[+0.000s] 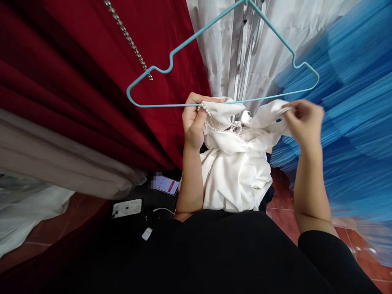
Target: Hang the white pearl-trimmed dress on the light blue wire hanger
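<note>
A white garment with pearl-like beaded trim (235, 163) is bunched over my lap, its upper part raised between my hands. My left hand (196, 120) is closed on the garment's beaded edge, with the fingers also at the bottom bar of the hanger. On the right, my right hand (304, 120) pinches the other end of the white cloth. A light-blue hanger (190, 40) spans the view above the garment, its bottom bar passing over the cloth between the hands.
Red cloth (171, 36) hangs on the left with a beaded chain (128, 38) before it. Blue tulle (352, 122) hangs at the right, white curtains (214, 41) behind. Two phones (127, 208) (168, 185) and a small white case (147, 233) lie on a black surface.
</note>
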Demonstrator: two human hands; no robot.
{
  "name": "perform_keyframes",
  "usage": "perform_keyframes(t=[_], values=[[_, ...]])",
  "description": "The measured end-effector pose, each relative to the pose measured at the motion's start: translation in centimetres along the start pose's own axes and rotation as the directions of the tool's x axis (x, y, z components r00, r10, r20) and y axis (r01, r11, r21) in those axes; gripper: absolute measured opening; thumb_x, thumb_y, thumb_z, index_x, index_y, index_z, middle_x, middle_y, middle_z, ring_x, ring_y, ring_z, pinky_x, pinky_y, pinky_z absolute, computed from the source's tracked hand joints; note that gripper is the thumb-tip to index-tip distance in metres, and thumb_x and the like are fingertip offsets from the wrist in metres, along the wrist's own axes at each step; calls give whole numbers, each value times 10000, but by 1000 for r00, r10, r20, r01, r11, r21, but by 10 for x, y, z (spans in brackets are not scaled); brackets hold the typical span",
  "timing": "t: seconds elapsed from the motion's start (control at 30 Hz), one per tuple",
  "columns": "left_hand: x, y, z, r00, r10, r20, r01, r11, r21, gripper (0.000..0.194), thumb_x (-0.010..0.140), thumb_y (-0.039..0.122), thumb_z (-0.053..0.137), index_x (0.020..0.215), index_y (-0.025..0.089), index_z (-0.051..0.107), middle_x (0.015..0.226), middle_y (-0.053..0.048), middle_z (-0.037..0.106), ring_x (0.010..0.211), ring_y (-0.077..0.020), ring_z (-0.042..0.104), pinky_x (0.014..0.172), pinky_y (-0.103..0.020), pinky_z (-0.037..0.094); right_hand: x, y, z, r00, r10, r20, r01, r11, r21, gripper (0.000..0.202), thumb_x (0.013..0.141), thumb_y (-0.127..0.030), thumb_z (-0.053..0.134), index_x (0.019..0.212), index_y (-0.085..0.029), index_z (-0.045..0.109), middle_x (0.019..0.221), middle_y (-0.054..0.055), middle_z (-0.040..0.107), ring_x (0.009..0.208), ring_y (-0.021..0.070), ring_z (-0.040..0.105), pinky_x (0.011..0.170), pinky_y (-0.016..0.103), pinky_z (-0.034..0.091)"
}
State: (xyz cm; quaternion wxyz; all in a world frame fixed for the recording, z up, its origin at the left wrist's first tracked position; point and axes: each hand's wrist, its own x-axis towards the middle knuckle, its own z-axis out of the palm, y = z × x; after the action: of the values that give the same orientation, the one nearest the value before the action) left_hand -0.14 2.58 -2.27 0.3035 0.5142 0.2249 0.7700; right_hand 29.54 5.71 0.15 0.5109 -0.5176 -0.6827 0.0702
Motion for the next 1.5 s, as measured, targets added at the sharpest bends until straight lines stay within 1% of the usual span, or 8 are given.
perform_keyframes(t=[0.07,0.2,0.5,0.67,0.9,1.2,1.37,1.5], values=[[-1,-3,0,1000,-17,5,17,1000,20,315,934,523,710,950,214,652,981,-67,742,1032,-255,759,1081,-465,568,-23,-14,7,926,-227,302,219,974,58,285,793,-63,650,949,-246,803,776,-20,734,665,117,625,640,296,490],[-2,-7,-1,999,3,33,-4,999,32,306,946,529,692,975,227,654,1004,-60,740,1068,-263,756,1094,-477,562,-31,-51,22,849,-517,105,494,849,186,253,929,-181,615,1080,-322,762,1161,16,735,1066,206,716,914,403,597],[-6,-6,-14,995,7,97,-25,981,191,350,958,570,674,1088,247,635,1021,-58,687,1081,-246,726,983,-386,581,-15,-63,45,914,-400,66,392,913,108,299,1033,-280,508,1248,-341,706,1002,33,688,928,205,695,869,435,623],[-10,-16,-53,984,70,-162,-2,922,387,399,813,503,856,946,180,663,889,-17,647,818,-139,640,790,-259,521,-17,-66,40,923,-384,10,383,922,58,268,1014,-303,533,1173,-337,746,909,39,671,881,208,682,828,421,623],[7,24,-88,902,112,-417,43,938,345,288,811,-82,609,833,199,668,754,62,625,724,-68,603,767,-217,483,-12,-71,31,952,-296,74,297,955,-5,245,978,-306,559,1080,-326,781,865,39,653,790,193,636,802,412,605],[63,77,-65,904,294,-310,-146,895,421,386,771,-213,529,775,153,649,766,55,598,650,-48,519,661,-164,475,-14,-72,34,955,-286,80,285,958,23,229,974,-292,577,1065,-338,782,816,31,618,717,175,582,731,377,567],[89,72,-36,950,262,-168,-148,855,497,358,767,-235,590,803,121,600,765,72,572,580,-20,442,552,-140,384,-15,-70,38,947,-318,47,316,948,38,217,950,-255,597,1034,-323,785,795,24,619,683,162,557,688,359,541],[79,84,-9,996,55,-67,-27,933,358,210,850,87,835,1017,112,710,1027,-6,667,965,-109,632,740,-143,516,-15,-68,40,945,-321,57,322,947,2,217,963,-268,571,1038,-318,768,815,30,635,732,177,596,712,363,552]])
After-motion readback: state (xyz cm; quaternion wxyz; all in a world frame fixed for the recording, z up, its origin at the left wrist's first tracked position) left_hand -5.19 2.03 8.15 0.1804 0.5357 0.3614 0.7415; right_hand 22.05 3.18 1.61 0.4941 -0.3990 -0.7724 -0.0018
